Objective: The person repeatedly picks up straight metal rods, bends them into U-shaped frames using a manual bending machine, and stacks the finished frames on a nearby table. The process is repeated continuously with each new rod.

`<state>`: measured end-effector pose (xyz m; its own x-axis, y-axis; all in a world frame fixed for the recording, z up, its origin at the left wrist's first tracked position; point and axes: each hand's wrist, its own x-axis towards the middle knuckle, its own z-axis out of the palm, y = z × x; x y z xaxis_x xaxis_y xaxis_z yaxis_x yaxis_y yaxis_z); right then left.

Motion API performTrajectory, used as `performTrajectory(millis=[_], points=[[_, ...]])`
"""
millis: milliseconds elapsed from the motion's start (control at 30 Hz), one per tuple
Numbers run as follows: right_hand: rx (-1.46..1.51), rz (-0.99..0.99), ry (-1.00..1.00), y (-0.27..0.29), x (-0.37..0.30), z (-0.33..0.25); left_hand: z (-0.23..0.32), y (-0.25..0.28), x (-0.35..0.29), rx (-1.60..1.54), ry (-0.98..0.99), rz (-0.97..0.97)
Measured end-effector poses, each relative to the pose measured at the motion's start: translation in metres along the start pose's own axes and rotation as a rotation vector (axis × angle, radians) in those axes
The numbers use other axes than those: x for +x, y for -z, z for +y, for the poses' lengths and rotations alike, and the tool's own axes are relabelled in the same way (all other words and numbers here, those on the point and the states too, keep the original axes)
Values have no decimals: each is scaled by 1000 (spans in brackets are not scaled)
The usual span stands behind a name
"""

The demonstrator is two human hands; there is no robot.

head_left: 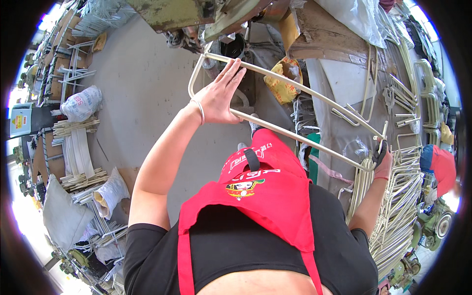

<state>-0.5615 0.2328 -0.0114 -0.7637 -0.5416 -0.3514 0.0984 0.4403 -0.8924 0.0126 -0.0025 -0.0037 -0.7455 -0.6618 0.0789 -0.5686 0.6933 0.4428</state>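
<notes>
A long, cream-coloured bent metal tube frame (300,87) stretches across in front of me, slanting down to the right. Its left end is a rounded bend beside the green machine (246,12). My left hand (220,97) lies flat against this end, fingers stretched out onto the upper tube and thumb at the lower one. At the frame's right end, my right hand (383,164) is closed around the tubing near the corner. Dark material covers part of its fingers, perhaps a glove.
Bundles of bent metal tubes (393,211) lie at my right. A yellow sack (285,81) stands beyond the frame. On the left are stacked tubes (76,128), a white sack (82,103) and a grey box (22,123). A person in a red garment (439,169) is at the far right.
</notes>
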Motion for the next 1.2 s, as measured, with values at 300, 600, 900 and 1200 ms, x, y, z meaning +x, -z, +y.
performTrajectory(millis=[300,600,900,1200], points=[[44,-5,75,-5,-15,13,1,5,4,33,-37,-50],[183,-10,4,1,-38,-1,-35,19,-35,50,483,665],[268,-138,73,30,9,7,14,5,-51,-1303,945,533],[233,-775,-115,-97,79,-18,69,-69,-248,-1195,1438,689]])
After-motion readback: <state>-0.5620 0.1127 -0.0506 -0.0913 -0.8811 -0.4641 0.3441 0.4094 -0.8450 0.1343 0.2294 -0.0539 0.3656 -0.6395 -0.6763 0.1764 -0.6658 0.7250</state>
